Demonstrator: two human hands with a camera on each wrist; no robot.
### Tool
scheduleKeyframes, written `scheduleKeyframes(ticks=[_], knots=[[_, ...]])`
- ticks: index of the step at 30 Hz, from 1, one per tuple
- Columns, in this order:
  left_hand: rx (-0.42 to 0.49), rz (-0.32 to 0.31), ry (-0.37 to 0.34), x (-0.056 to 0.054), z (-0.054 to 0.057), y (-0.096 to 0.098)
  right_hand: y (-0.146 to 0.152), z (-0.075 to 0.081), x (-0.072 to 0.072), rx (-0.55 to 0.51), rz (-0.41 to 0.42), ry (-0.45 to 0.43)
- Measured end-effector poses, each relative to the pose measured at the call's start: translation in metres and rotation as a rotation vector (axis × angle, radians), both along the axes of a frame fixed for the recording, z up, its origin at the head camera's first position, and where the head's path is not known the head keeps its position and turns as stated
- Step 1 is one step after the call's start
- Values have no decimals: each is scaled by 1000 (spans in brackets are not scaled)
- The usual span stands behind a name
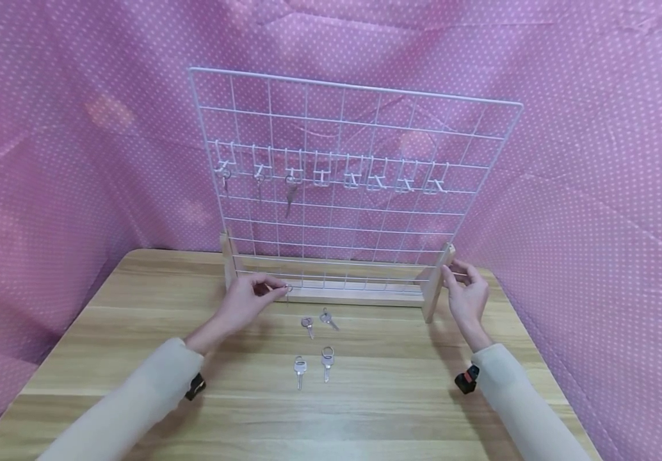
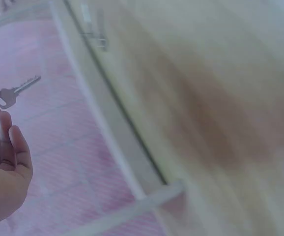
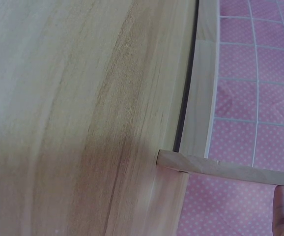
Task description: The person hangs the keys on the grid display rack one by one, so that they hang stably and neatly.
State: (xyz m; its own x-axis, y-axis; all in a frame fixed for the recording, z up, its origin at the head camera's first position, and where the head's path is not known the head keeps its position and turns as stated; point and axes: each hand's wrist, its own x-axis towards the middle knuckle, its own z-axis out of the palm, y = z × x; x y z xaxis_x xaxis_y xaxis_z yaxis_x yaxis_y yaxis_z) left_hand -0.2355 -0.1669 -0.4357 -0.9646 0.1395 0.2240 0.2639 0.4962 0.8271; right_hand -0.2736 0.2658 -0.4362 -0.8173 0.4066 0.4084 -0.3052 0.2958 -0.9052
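Note:
My left hand (image 1: 250, 299) pinches a silver key (image 2: 8, 97) by its ring, low in front of the white wire grid (image 1: 337, 223). The key's blade points away from the fingertips in the left wrist view. At the other end, my right hand (image 1: 467, 296) grips the right wooden post (image 1: 436, 288) of the grid's stand, fingertips at its outer side. On the grid hang several white hooks (image 1: 378, 182). Keys hang on the three leftmost, one of them a dark-looking key (image 1: 290, 200). Several ringed keys lie on the table between the hands, including one key (image 1: 328, 363) nearer the front.
The stand's wooden base bar (image 1: 354, 294) runs across the wooden table (image 1: 377, 410) near its back edge. A left wooden post (image 1: 229, 259) stands close behind the left hand. Pink dotted cloth (image 1: 607, 192) surrounds the table at the back and sides.

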Motion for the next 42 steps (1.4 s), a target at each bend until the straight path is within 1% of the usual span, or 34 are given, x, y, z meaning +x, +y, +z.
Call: scheduleKeyframes(ticks=[6, 11, 16, 20, 23, 28, 31, 33, 38, 42], knots=[[105, -6, 20, 2, 35, 12, 1, 1, 1, -17, 12, 27], [175, -19, 85, 0, 63, 20, 0, 2, 2, -9, 10, 38], [206, -11, 151, 0, 93, 29, 1, 2, 2, -8, 7, 35], [251, -4, 180, 0, 113, 39, 2, 2, 3, -16, 0, 39], [314, 5, 176, -1, 127, 48, 2, 2, 2, -13, 0, 42], [388, 48, 198, -5, 147, 62, 1, 3, 2, 1, 5, 46], [422, 72, 224, -9, 155, 68, 0, 3, 2, -4, 5, 44], [457, 87, 224, -11, 158, 71, -1, 3, 2, -6, 3, 43], [545, 111, 208, -17, 160, 76, -2, 4, 3, 3, 3, 43], [575, 112, 213, -18, 160, 78, -3, 5, 4, 6, 7, 46]])
